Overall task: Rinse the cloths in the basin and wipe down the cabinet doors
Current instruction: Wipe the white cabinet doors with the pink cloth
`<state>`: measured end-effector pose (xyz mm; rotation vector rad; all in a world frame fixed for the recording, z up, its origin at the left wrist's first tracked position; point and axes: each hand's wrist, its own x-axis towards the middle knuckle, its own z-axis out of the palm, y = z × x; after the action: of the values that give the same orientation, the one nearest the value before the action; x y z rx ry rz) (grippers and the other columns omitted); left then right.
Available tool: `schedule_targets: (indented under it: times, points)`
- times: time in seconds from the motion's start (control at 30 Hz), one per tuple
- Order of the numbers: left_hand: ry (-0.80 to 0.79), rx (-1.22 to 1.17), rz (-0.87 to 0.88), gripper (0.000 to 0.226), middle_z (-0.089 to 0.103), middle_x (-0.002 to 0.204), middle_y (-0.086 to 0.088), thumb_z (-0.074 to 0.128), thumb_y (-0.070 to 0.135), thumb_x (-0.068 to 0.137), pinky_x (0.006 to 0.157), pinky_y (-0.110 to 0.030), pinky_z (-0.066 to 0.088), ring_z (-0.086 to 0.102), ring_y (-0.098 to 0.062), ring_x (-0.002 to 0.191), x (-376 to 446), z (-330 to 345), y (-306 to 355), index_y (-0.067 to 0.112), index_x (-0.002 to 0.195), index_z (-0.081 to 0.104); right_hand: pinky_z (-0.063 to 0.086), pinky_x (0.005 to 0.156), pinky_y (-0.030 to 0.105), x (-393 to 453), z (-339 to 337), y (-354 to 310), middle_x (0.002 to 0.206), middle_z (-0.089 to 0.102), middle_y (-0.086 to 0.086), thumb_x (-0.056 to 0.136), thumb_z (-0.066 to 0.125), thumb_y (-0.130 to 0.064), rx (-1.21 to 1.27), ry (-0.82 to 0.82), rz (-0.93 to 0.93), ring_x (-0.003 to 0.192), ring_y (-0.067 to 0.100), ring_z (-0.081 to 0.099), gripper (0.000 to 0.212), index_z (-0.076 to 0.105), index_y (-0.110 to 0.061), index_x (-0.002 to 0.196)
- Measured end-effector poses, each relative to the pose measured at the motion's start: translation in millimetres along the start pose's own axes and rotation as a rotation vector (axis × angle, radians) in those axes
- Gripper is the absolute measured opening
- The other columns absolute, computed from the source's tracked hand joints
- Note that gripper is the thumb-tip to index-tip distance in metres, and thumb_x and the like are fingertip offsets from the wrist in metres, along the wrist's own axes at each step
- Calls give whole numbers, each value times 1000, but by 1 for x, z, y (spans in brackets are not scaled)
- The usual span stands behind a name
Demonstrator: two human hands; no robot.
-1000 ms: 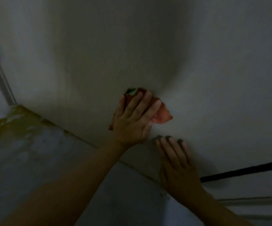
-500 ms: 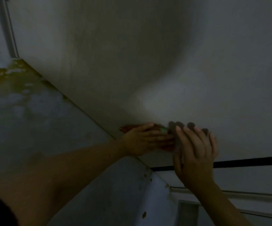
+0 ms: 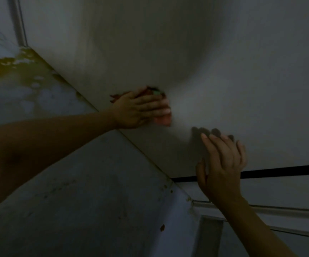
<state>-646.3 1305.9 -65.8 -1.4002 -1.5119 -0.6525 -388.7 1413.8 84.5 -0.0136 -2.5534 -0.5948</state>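
**Wiping under way on one door; the rinse is out of view**

The left hand point(image 3: 140, 110) presses a red cloth point(image 3: 162, 119) flat against the pale cabinet door point(image 3: 224, 71), with the fingers laid straight over it rather than curled round it. The cloth sits low on the door, near its left edge, and a small green patch shows at its top. The right hand point(image 3: 222, 164) is released: its straight fingers rest on the same door, lower and to the right, well apart from the cloth and holding nothing. It looks to be steadying the door.

As a judgement, the task is in its wiping stage. The cloth is already at work on the door, so a rinse has likely been done, though no basin is in view to confirm it. The light is too dim to tell how much of the door is clean. A dark gap point(image 3: 279, 170) below the door suggests another panel underneath, probably not yet wiped.

Counted:
- Cloths: one
- Hands: two
- Doors plainly seen: one
- Basins: none in view
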Motion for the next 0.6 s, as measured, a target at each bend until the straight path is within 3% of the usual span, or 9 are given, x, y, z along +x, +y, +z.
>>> schedule_targets:
  times: [0.17, 0.27, 0.33, 0.4, 0.47, 0.53, 0.6]
  points:
    - [171, -89, -598, 58, -10, 160, 6, 28, 33, 102, 119, -48, 4, -3, -17, 148, 40, -1, 31, 24, 153, 3, 14, 115, 41, 4, -4, -1, 128, 42, 8, 79, 54, -15, 4, 4, 27, 124, 28, 39, 52, 46, -9, 130]
    - [285, -142, -815, 58, -15, 159, 11, 25, 33, 103, 117, -51, 4, -9, -16, 147, 72, -4, 33, 28, 152, -4, 14, 114, 42, 2, -5, 0, 128, 42, 8, 81, 52, -17, -4, -2, 37, 124, 29, 39, 51, 45, -9, 131]
    - [305, -152, -890, 56, -3, 161, 0, 24, 33, 103, 117, -52, 5, -10, -16, 146, 96, -11, 34, 26, 153, 0, 13, 115, 42, 0, -5, 3, 129, 41, 8, 80, 51, -17, -15, -25, 44, 125, 29, 37, 53, 44, -10, 132]
    - [266, -161, -859, 52, 18, 151, -14, 26, 33, 101, 117, -52, 6, -7, -17, 147, 113, -17, 37, 16, 150, 19, 11, 116, 42, 0, -5, 5, 132, 40, 9, 79, 50, -18, -33, -47, 34, 130, 26, 32, 56, 42, -10, 134]
    - [195, -146, -687, 46, 25, 145, -13, 28, 33, 99, 117, -50, 5, 5, -21, 147, 117, -23, 35, 14, 141, 31, 10, 116, 41, 4, -5, 6, 135, 39, 10, 79, 47, -18, -58, -51, 2, 134, 23, 25, 57, 40, -9, 135]
    - [150, -101, -472, 47, 23, 151, -9, 31, 33, 99, 118, -45, 2, 7, -19, 146, 112, -24, 28, 19, 144, 30, 9, 117, 41, 11, -4, 7, 138, 38, 10, 80, 46, -18, -92, -50, -24, 138, 20, 21, 57, 39, -9, 136]
    - [135, -63, -345, 55, 3, 161, -1, 31, 32, 100, 119, -43, 0, 0, -14, 148, 106, -25, 17, 25, 153, 15, 7, 119, 40, 17, -2, 7, 140, 36, 10, 81, 44, -18, -116, -54, -33, 144, 18, 15, 59, 36, -10, 139]
